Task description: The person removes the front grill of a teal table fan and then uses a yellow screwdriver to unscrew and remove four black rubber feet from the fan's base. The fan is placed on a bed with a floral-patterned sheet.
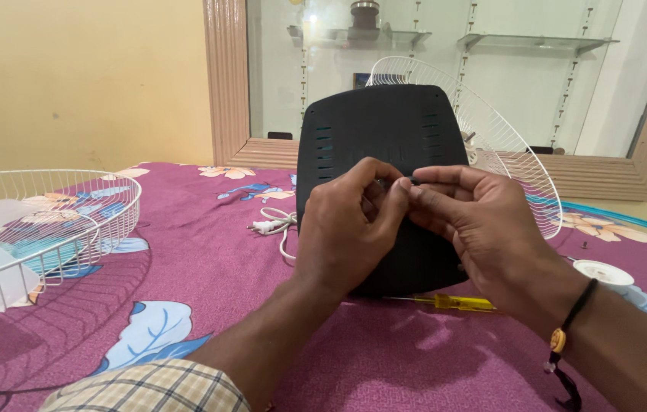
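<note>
While fingertips meet: black housing [384, 130].

wall: plain yellow [79, 76], far left | mirror: wide, ribbed wooden frame [226, 76], far centre to right | glass shelves [533, 42] reflected in it | bedspread: magenta floral [209, 259], near | light: soft, even

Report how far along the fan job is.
Done: one white wire guard lies detached on the bedspread. In hand: the left hand and right hand pinch a small dark part against the black motor cover. Left: the yellow screwdriver lies unused; the rear guard remains behind the cover.
</note>
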